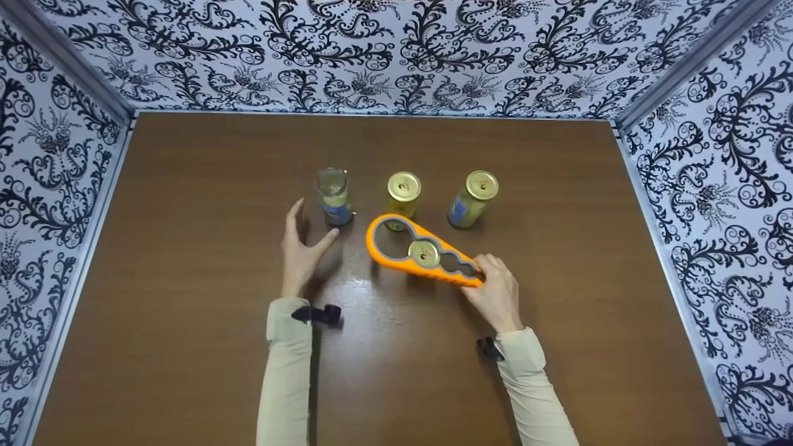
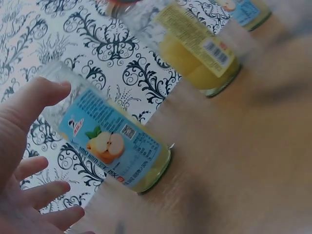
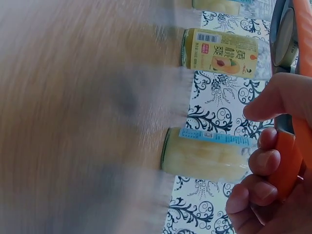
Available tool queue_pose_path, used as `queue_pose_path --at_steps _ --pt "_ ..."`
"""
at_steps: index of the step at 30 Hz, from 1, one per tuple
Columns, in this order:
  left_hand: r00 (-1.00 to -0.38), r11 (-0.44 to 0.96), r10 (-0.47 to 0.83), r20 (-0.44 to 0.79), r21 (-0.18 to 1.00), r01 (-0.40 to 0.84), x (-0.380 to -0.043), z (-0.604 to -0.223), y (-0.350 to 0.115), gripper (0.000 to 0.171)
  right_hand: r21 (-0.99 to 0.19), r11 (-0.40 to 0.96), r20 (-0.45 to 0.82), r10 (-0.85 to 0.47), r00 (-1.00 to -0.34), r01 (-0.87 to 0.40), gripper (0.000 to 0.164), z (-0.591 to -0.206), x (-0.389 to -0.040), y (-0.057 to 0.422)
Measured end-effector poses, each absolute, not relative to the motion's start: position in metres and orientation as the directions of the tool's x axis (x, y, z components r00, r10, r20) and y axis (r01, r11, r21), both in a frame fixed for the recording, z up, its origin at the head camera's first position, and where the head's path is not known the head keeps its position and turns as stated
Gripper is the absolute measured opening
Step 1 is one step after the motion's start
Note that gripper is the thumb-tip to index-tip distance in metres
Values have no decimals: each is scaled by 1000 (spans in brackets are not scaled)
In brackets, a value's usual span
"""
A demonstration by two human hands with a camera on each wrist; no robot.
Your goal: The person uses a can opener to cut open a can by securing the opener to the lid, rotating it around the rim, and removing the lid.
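My right hand (image 1: 495, 291) grips the handle end of an orange jar opener (image 1: 399, 263), held up above the table. A gold lid (image 1: 424, 253) sits in one of the opener's round holes. My left hand (image 1: 300, 263) is spread beside the left glass jar (image 1: 336, 209), thumb and fingers apart. That jar has no lid on and bears a blue label with fruit (image 2: 107, 145). The middle jar (image 1: 404, 189), yellow-labelled, and the right jar (image 1: 474, 201), blue-labelled, wear gold lids. In the head view, the opener partly hides the middle jar's lower part.
All three jars stand in a row on the brown wooden table (image 1: 204, 260). Black-and-white patterned walls (image 1: 396, 56) enclose its back and sides. Small black cameras are strapped to both wrists, over beige sleeves (image 1: 285, 378).
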State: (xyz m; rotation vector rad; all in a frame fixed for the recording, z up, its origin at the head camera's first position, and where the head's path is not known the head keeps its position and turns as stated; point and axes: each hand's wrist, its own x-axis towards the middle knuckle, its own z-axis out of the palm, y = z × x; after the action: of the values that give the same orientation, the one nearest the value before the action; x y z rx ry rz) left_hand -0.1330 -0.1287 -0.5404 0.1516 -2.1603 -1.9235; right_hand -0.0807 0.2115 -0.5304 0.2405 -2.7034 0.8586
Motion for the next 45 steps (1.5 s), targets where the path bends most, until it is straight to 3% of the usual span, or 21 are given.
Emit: queue_pose_path --at_steps 4,14,17,21,27,39,45 --pt "-948 214 -284 148 973 88 -120 -543 -118 75 -542 802 329 -69 -942 -249 26 -529 -80 209" --pt "-947 20 -251 199 979 201 -93 -521 -81 48 -558 787 335 -77 -939 -264 29 -526 -81 205" --pt "-968 -72 -214 127 987 145 -94 -533 -69 44 -561 786 331 -76 -941 -261 30 -526 -81 204" --pt "-987 -217 -146 -68 976 -35 -98 -547 -52 40 -562 786 327 -75 -942 -258 31 -526 -81 202" --pt "-958 -458 2 -286 851 -255 -101 -551 -34 39 -571 778 329 -77 -941 -263 27 -528 -81 199" --pt "-942 -632 115 -314 709 -313 -96 -550 -19 34 -576 773 325 -81 -942 -265 27 -532 -80 196" --pt "-930 -796 227 -290 495 -349 -95 -555 -16 26 -588 770 296 -81 -952 -248 27 -534 -78 194"
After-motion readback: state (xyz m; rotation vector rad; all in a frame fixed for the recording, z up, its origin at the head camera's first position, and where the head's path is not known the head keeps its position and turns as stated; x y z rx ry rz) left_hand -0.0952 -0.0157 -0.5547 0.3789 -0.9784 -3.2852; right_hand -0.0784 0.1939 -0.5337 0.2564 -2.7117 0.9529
